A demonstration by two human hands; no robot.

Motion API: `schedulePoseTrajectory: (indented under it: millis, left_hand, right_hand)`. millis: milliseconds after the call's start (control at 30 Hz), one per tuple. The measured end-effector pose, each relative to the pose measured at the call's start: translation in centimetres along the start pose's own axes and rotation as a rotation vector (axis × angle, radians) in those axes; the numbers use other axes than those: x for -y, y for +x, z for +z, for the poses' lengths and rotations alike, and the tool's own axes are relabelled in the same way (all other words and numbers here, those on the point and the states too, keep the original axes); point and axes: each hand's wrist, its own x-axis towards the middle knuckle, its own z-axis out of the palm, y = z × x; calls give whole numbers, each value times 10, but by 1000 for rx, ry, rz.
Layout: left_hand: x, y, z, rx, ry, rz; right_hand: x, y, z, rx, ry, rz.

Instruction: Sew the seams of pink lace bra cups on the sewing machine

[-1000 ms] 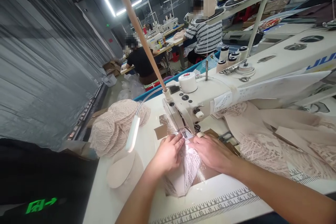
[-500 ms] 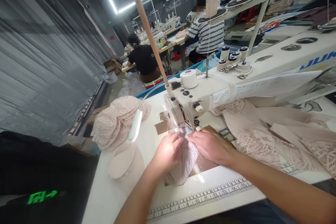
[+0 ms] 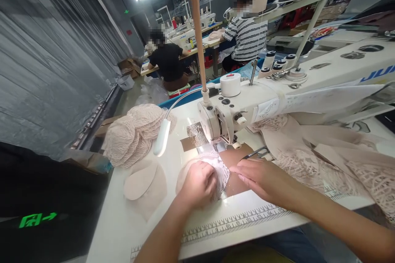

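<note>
A pale lace fabric piece (image 3: 222,169) lies on the machine bed in front of the presser foot, with a beige layer spread to its left. My left hand (image 3: 199,185) is curled closed on the lace, knuckles up. At the lace's right corner, the fingertips of my right hand (image 3: 262,176) pinch the edge. Just beyond that hand are dark-bladed scissors (image 3: 256,153), partly hidden by it. The white sewing machine (image 3: 212,121) stands right behind the lace, under a small lit lamp (image 3: 162,137).
Stacked lace cups (image 3: 123,139) and flat beige pieces (image 3: 143,185) lie on the left of the white table (image 3: 114,226). More lace and beige fabric (image 3: 308,164) heaps up at the right. A ruler strip (image 3: 234,226) runs along the front edge. Two people sit at machines beyond.
The lace has come out from beneath the needle area and turned. My left hand has curled and moved slightly nearer me; my right hand has shifted right, uncovering the scissors.
</note>
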Motion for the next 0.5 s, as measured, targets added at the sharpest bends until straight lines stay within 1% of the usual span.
schedulePoseTrajectory:
  millis: [100, 167, 233, 333, 500]
  left_hand:
    - [1, -1, -1, -18, -43, 0]
    - [1, -1, -1, -38, -77, 31]
    - [0, -2, -2, -34, -69, 80]
    - [0, -3, -2, 29, 54, 142]
    - [-1, -7, 2, 132, 221, 201]
  right_hand:
    - [5, -3, 17, 38, -64, -32]
    - [7, -6, 29, 39, -104, -42]
    - [7, -10, 37, 32, -111, -54]
    - [6, -16, 39, 27, -104, -54]
    - [8, -19, 35, 0, -86, -46]
